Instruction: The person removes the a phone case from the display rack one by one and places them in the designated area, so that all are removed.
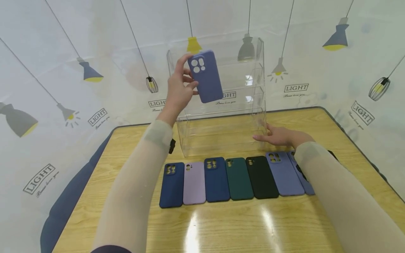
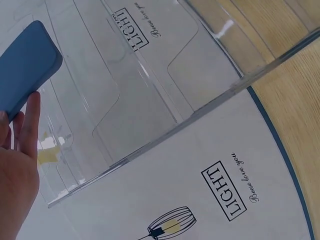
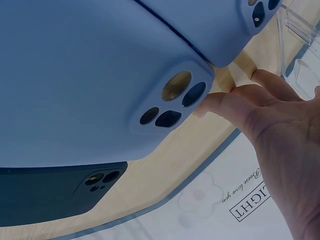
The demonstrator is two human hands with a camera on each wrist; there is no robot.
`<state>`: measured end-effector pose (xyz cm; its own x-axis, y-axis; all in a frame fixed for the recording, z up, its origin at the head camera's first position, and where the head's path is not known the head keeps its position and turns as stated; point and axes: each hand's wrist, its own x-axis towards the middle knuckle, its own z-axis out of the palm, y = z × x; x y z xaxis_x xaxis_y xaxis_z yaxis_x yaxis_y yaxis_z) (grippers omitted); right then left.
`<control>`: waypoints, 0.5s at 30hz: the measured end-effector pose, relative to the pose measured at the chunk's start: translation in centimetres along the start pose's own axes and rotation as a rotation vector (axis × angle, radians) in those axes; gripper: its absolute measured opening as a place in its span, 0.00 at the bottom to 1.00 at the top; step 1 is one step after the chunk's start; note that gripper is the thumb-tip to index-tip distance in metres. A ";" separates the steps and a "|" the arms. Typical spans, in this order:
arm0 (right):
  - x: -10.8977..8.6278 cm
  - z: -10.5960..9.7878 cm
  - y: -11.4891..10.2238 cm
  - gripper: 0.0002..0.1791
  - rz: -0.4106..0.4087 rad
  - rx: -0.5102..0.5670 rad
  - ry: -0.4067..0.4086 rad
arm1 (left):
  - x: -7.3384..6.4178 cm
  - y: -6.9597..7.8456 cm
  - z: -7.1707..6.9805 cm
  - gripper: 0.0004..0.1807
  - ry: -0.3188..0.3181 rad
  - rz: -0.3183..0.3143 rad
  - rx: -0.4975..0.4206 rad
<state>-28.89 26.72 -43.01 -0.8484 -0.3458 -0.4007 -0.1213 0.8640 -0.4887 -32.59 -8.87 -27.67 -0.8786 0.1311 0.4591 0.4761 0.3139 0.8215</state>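
My left hand [image 1: 181, 88] holds up a purple-blue phone case [image 1: 207, 79] with camera cutouts at its top left. Fingers and thumb pinch the case along its left edge, in front of a clear tiered display stand [image 1: 262, 73]. The left wrist view shows the same case [image 2: 27, 65] from another side, tilted. At the stand's lower right corner is my right hand [image 1: 280, 136], low over the table with fingers extended and spread. In the right wrist view those fingers [image 3: 227, 107] reach past periwinkle phone cases [image 3: 100, 75], holding none of them.
Along the table [image 1: 126, 211], before the stand, several phone cases lie side by side: dark blue [image 1: 172, 189], lilac [image 1: 194, 186], another blue [image 1: 217, 184], green [image 1: 239, 182], black [image 1: 263, 181] and periwinkle [image 1: 286, 179]. My right forearm [image 1: 341, 196] covers part of the row's right end.
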 end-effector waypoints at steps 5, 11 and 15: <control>-0.1 0.1 0.0 0.60 0.010 -0.001 0.001 | -0.5 -0.5 -0.3 0.46 -0.020 0.028 0.006; 0.0 0.1 0.0 0.61 0.019 0.002 0.001 | -1.6 -0.8 -0.3 0.46 -0.069 0.079 0.003; 0.0 0.1 -0.1 0.61 0.023 -0.003 0.001 | -2.4 -0.5 -0.1 0.45 -0.081 0.107 -0.012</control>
<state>-28.83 26.61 -43.05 -0.8515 -0.3253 -0.4113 -0.1030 0.8728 -0.4771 -30.74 -9.41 -29.14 -0.8228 0.2385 0.5159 0.5670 0.2830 0.7736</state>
